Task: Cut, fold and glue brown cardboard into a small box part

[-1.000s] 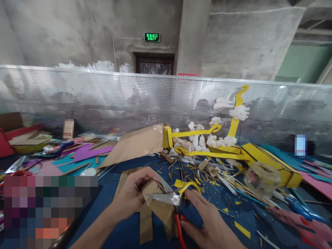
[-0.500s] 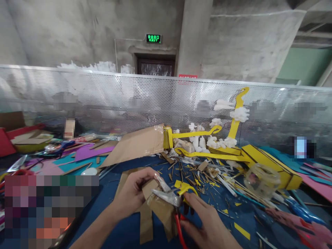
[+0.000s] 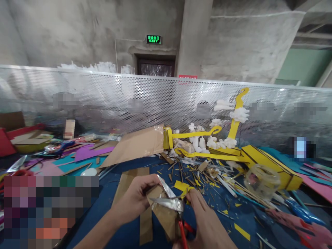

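My left hand (image 3: 135, 195) is closed on a folded piece of brown cardboard (image 3: 167, 219) with shiny tape on it. In my right hand (image 3: 209, 221) is a pair of scissors (image 3: 171, 204) with steel blades and red handles. The blades stand apart and point left, at the upper part of the cardboard near my left fingertips. Whether both blades lie around its edge I cannot make out. Under and behind my left hand, more flat cardboard (image 3: 133, 171) lies on the blue surface. A yellow scrap (image 3: 181, 185) lies just beyond the scissors.
Behind stand a large cardboard panel (image 3: 137, 145) and a yellow-and-white model (image 3: 233, 152). Thin offcuts (image 3: 193, 178) litter the middle. At right are a clear jar (image 3: 261, 181) and a pink glue gun (image 3: 298, 224). Purple sheets (image 3: 90, 152) lie left. A perforated metal screen (image 3: 103, 103) runs behind.
The scissor blades have spread wider and the scissors have turned slightly. My right hand has opened out a little around the handles. My left hand has shifted slightly right with the cardboard.
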`<state>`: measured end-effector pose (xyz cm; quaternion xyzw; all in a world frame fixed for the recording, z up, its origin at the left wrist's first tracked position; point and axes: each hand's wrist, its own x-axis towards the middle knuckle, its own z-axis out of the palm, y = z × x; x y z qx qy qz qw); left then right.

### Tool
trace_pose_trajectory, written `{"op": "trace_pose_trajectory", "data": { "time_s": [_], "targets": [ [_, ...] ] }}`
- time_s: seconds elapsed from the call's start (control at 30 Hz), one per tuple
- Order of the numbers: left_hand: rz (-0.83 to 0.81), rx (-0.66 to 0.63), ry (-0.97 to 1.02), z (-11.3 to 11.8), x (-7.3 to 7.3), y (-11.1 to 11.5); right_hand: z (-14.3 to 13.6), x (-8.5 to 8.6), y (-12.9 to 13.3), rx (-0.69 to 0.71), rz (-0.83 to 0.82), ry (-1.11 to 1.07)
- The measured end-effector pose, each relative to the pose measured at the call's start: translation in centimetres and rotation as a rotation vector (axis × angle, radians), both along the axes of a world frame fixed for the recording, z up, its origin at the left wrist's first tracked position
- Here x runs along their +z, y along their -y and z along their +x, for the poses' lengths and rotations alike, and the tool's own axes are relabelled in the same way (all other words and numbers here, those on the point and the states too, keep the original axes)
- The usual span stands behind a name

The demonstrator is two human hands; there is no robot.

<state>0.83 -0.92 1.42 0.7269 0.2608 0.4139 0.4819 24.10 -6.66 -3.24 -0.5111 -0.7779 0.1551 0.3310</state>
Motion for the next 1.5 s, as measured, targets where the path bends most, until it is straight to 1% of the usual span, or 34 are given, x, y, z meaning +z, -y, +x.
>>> {"op": "trace_pose_trajectory", "data": {
  "time_s": [0.07,0.17,0.23,0.33,0.4,0.5,0.57,0.67,0.8,0.93,1.03,1.13,1.2,1.33,1.43,1.5],
  "targets": [
    [0.014,-0.003,0.000,0.0,0.1,0.0,0.1,0.0,0.1,0.024,0.026,0.015],
    [0.030,-0.001,0.017,-0.2,0.3,-0.1,0.6,0.3,0.3,0.136,0.038,-0.005],
    [0.048,0.012,0.025,-0.4,0.5,-0.2,1.1,0.2,0.5,0.168,0.043,-0.002],
    [0.095,0.036,0.011,-0.6,0.6,-0.4,1.4,-0.3,0.5,0.136,0.013,0.044],
    [0.103,0.029,0.008,-0.6,0.6,-0.4,1.3,-0.6,0.5,0.115,-0.021,0.113],
    [0.083,0.012,0.024,-0.5,0.6,-0.5,0.9,-0.3,0.5,0.092,-0.045,0.242],
    [0.056,0.004,0.035,-0.4,0.6,-0.4,0.7,0.0,0.5,0.093,-0.032,0.303],
    [0.038,0.004,0.030,-0.4,0.7,-0.3,0.5,0.1,0.5,0.098,0.026,0.331],
    [0.068,0.057,0.015,-0.5,0.8,-0.2,0.6,-0.5,0.4,0.105,0.058,0.272],
    [0.119,0.062,0.010,-0.5,1.0,-0.3,0.6,-1.1,0.5,0.094,0.040,0.135],
    [0.140,0.059,0.000,-0.4,0.9,-0.4,0.4,-1.0,0.5,0.067,-0.026,-0.016],
    [0.102,0.038,-0.035,-0.1,0.7,-0.3,-0.1,-0.8,0.3,0.029,-0.120,-0.123],
    [0.082,0.019,-0.058,0.1,0.5,-0.1,-0.3,-0.8,0.0,0.004,-0.132,-0.103],
    [0.076,-0.004,-0.099,0.3,0.5,0.4,-0.5,-0.9,-0.3,-0.026,-0.147,0.037],
    [0.075,-0.023,-0.098,0.3,0.6,0.4,-0.3,-0.7,-0.2,0.044,-0.168,0.044],
    [0.076,-0.030,-0.076,0.1,0.6,0.2,0.0,-0.5,0.0,0.104,-0.136,0.032]
  ]
}}
